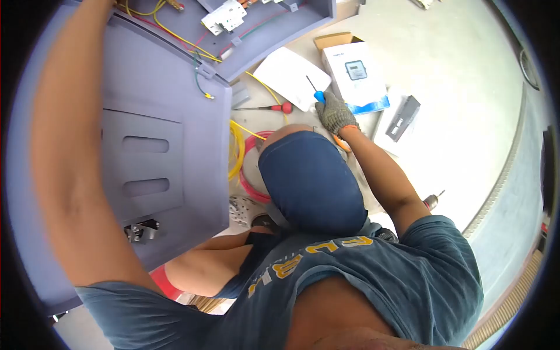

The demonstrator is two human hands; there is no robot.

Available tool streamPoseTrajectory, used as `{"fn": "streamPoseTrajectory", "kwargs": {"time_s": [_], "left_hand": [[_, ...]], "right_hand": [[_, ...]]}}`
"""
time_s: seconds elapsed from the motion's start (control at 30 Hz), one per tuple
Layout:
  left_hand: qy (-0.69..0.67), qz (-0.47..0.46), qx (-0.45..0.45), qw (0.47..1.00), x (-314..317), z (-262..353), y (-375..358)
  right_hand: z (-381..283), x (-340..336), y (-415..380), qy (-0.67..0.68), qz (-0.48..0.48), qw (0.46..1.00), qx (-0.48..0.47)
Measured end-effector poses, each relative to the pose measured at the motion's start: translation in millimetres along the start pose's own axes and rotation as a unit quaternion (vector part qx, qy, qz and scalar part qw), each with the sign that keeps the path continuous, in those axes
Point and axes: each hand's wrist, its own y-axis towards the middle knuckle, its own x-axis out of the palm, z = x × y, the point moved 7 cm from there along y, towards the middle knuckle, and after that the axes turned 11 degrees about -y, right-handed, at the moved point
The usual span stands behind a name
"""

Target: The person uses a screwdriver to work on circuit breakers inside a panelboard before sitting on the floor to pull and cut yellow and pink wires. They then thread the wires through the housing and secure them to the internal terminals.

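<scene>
My right hand (337, 114), in a grey knit glove with an orange cuff, is closed around a screwdriver (318, 96) with a blue handle. Its shaft points up and left over a white sheet of paper (286, 73). Just beyond the glove lies a white and blue box (357, 76) with a meter pictured on it. A red-handled screwdriver (281, 108) rests on the floor to the left of the hand. My left arm (73, 146) stretches up past the grey cabinet door (204, 157); the left hand is beyond the top edge of the picture.
The open grey cabinet (280, 29) holds a white circuit breaker (224, 17) and loose yellow, red and green wires. Coils of yellow wire (238, 151) and red wire (252, 185) lie by my knee. A black box (402, 118) and a tool with a bit (431, 202) are at right.
</scene>
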Motion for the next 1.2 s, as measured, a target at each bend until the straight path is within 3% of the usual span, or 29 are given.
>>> {"fn": "streamPoseTrajectory", "kwargs": {"time_s": [0.07,0.1,0.13,0.2,0.27,0.33,0.4,0.5,0.57,0.6,0.67,0.77,0.8,0.87,0.9,1.0,1.03,1.07,1.1,1.2], "left_hand": [[0.021,0.0,-0.005,1.0,-5,2,-10],[0.033,-0.003,-0.013,0.999,-8,4,-15],[0.041,-0.008,-0.025,0.999,-10,5,-20],[0.048,-0.056,-0.086,0.994,-12,1,-29],[0.023,-0.085,-0.102,0.991,-8,-4,-30],[-0.005,-0.077,0.004,0.997,3,-2,-14],[0.005,-0.083,-0.008,0.997,8,-5,-6],[0.069,-0.102,-0.018,0.992,15,-11,6],[0.068,-0.088,-0.035,0.993,18,-17,12],[0.081,-0.076,-0.031,0.993,18,-15,11],[0.05,-0.061,-0.052,0.996,14,-15,8],[-0.007,-0.054,-0.06,0.997,11,-16,3],[-0.033,-0.057,-0.05,0.997,11,-16,3],[-0.029,-0.061,-0.057,0.996,9,-14,3],[-0.03,-0.063,-0.062,0.996,9,-12,3],[0.028,-0.056,-0.083,0.995,14,-7,8],[0.032,-0.056,-0.085,0.994,19,-8,7],[0.041,0.012,-0.083,0.996,13,-5,5],[0.05,0.081,-0.08,0.992,6,-4,4],[0.062,0.049,-0.1,0.992,1,-4,-1]], "right_hand": [[-9,8,10,-0.011,0.019,1.0,-0.02],[-19,13,16,-0.069,-0.001,0.997,-0.035],[-47,-4,13,-0.18,0.056,0.979,-0.076],[-114,-29,12,-0.039,0.146,0.971,-0.187],[-188,-66,-9,0.137,0.289,0.866,-0.385],[-248,-104,-12,0.233,0.281,0.811,-0.458],[-304,-119,13,0.138,0.26,0.838,-0.459],[-351,-126,50,0.206,0.311,0.807,-0.457],[-378,-129,59,0.087,0.137,0.85,-0.5],[-380,-138,58,0.084,0.14,0.848,-0.505],[-379,-137,69,0.133,0.03,0.881,-0.453],[-391,-132,78,0.148,-0.007,0.851,-0.503],[-392,-128,79,0.151,-0.01,0.85,-0.505],[-392,-135,71,0.117,0.099,0.805,-0.573],[-392,-132,72,0.119,0.099,0.805,-0.572],[-401,-117,81,0.08,0.151,0.825,-0.538],[-402,-109,97,0.125,0.116,0.874,-0.455],[-397,-108,108,0.168,0.079,0.912,-0.366],[-399,-110,109,0.169,0.081,0.91,-0.369],[-399,-95,117,0.161,0.06,0.923,-0.344]]}}
